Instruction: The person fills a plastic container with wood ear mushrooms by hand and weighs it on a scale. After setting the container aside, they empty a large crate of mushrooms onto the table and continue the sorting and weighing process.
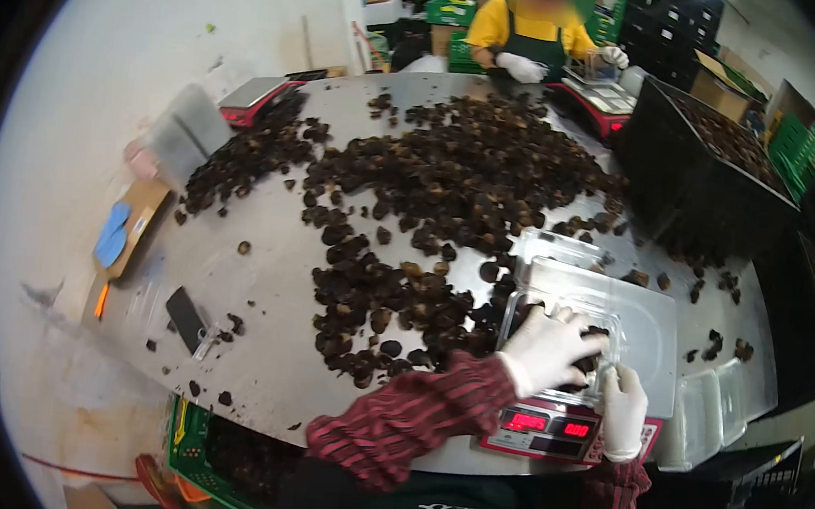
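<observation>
A clear plastic tray [517, 314] with dark, wrinkled dried mushrooms [597, 333] in it sits on a red digital scale [655, 325]. My left hand [554, 353], in a white glove, reaches into the tray with its fingers and thumb curved round some mushrooms. My right hand [624, 414], also gloved, grips the tray's near right rim between thumb and fingers. Red digits glow on the scale's display [548, 424]. A clear lid or second tray [558, 246] lies at the back edge of the scale.
A large mushroom heap [464, 163] spreads over the metal table [262, 368]. Stacked clear trays [703, 416] stand at right, beside a black crate [695, 178]. A phone [186, 321] lies at left. Across the table, a person [542, 43] in yellow works by another scale [601, 97].
</observation>
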Demonstrator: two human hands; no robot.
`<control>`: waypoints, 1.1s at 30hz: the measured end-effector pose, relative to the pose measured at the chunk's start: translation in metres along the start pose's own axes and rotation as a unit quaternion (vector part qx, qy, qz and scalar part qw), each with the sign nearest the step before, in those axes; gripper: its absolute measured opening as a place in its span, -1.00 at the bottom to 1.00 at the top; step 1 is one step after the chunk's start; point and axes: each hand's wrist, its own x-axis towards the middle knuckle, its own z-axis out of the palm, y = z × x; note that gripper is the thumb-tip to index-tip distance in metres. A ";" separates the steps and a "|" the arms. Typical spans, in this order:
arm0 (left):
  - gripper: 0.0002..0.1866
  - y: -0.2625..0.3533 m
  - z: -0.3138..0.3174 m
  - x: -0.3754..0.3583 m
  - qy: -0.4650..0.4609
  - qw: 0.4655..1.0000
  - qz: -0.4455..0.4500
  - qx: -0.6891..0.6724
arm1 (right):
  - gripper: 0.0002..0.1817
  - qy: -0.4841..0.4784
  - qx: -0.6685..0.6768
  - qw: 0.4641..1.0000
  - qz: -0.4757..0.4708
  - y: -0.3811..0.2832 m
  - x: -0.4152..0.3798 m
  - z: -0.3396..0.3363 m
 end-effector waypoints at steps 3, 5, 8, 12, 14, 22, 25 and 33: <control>-0.42 0.006 0.000 0.002 0.028 0.999 0.021 0.007 | -0.74 -0.003 0.001 1.000 -0.030 0.011 0.002 -0.003; -0.44 0.007 -0.005 -0.004 0.101 0.994 0.050 -0.014 | -0.72 -0.025 0.043 0.999 0.011 0.013 0.004 -0.005; -0.50 0.001 -0.022 -0.029 0.187 0.980 0.043 -0.060 | -0.71 -0.008 0.057 0.998 0.014 0.009 0.003 -0.011; -0.68 -0.041 -0.027 -0.105 0.248 0.961 -0.123 -0.025 | -0.69 0.043 0.069 0.996 0.045 0.007 -0.003 -0.026; -0.67 -0.073 -0.013 -0.153 0.236 0.947 -0.213 0.045 | -0.69 0.064 0.075 0.994 0.050 0.021 -0.004 -0.030; -0.63 -0.093 0.047 -0.246 0.135 0.944 -0.282 0.102 | -0.70 0.075 0.096 0.992 0.044 0.007 -0.012 -0.024; -0.83 -0.106 0.058 -0.245 0.210 0.936 -0.270 0.087 | -0.70 0.064 0.096 0.992 0.055 0.002 -0.016 -0.025; -0.91 -0.056 -0.015 -0.121 0.356 0.900 -0.198 -0.158 | -0.75 0.087 0.111 0.987 0.071 0.003 -0.019 -0.027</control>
